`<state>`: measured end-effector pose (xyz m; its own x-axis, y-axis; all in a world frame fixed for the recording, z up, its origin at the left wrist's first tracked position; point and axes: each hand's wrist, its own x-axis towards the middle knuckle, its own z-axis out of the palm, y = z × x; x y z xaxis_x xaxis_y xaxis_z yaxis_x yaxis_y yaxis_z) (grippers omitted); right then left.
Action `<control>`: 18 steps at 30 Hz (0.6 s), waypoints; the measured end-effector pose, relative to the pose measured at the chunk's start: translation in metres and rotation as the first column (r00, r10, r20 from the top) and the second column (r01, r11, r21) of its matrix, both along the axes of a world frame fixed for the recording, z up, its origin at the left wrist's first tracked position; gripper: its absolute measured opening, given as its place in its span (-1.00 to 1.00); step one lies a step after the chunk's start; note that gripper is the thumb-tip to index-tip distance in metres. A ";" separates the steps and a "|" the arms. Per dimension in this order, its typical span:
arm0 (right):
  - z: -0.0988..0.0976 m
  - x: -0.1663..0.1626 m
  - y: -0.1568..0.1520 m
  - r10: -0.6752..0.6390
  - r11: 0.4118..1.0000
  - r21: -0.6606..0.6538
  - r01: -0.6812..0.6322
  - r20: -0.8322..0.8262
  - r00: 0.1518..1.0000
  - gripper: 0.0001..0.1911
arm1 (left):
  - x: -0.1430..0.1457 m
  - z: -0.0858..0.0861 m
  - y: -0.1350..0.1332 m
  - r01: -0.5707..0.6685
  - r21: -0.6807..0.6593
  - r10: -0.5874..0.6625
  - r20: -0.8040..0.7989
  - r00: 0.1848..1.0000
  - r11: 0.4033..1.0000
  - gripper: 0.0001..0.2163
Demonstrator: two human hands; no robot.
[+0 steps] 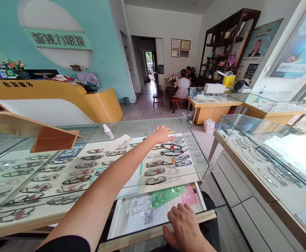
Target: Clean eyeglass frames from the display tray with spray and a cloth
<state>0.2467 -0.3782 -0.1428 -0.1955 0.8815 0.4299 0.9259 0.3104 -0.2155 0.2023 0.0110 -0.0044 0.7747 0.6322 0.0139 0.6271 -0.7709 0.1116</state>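
Note:
My left arm stretches across the glass display case [131, 120]. Its hand, my left hand [162, 134], is at the far right part of the case, with the fingers bent together beside a pair of eyeglasses with a yellow tag [174, 132]. What its fingertips hold, if anything, is hidden. Nearer to me, several dark-framed eyeglasses [171, 147] lie in rows on the white surface. My right hand [183, 224] grips the front edge of a pulled-out drawer [137, 238], thumb outside. In the drawer lie a green printed sheet [167, 196], a pink piece [189, 196] and clear plastic wrapping [142, 208].
A white bottle [108, 131] stands at the case's back edge. A wooden tray-like piece [55, 138] is at the left. Another glass case [271, 157] stands to the right. Farther back are a yellow counter [102, 105] and two people seated at a table [170, 84].

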 end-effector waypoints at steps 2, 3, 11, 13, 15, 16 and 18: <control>-0.002 0.000 0.000 -0.003 1.000 -0.017 0.003 0.003 1.000 -0.67 | 0.002 -0.013 0.012 -0.020 -0.004 0.020 -0.006 1.000 1.000 -0.35; -0.003 -0.001 0.001 -0.003 1.000 -0.022 0.003 0.004 1.000 -0.67 | 0.003 -0.017 0.017 -0.028 -0.006 0.028 -0.008 1.000 1.000 -0.35; -0.002 -0.001 0.004 0.003 1.000 -0.012 -0.003 -0.003 1.000 -0.67 | 0.011 -0.029 0.021 -0.021 -0.015 0.020 -0.020 1.000 1.000 -0.38; -0.001 -0.001 0.004 0.003 1.000 0.006 -0.003 -0.006 1.000 -0.66 | 0.013 -0.030 0.016 -0.017 -0.023 0.017 -0.027 0.999 1.000 -0.39; 0.000 -0.001 0.004 0.003 1.000 0.013 -0.003 -0.005 1.000 -0.66 | 0.013 -0.029 0.012 -0.019 -0.028 0.018 -0.030 0.999 0.999 -0.39; 0.000 -0.001 0.004 0.003 1.000 0.014 -0.003 -0.004 1.000 -0.66 | 0.013 -0.027 0.009 -0.023 -0.030 0.022 -0.030 0.999 0.999 -0.39; 0.001 0.000 0.003 -0.001 1.000 0.016 0.001 -0.003 1.000 -0.66 | 0.010 -0.022 0.001 -0.040 -0.034 0.039 -0.028 0.999 0.999 -0.39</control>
<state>0.2463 -0.3754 -0.1419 -0.1935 0.8747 0.4443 0.9256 0.3129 -0.2129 0.2126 0.0124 -0.0267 0.7487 0.6622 -0.0292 0.6603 -0.7413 0.1200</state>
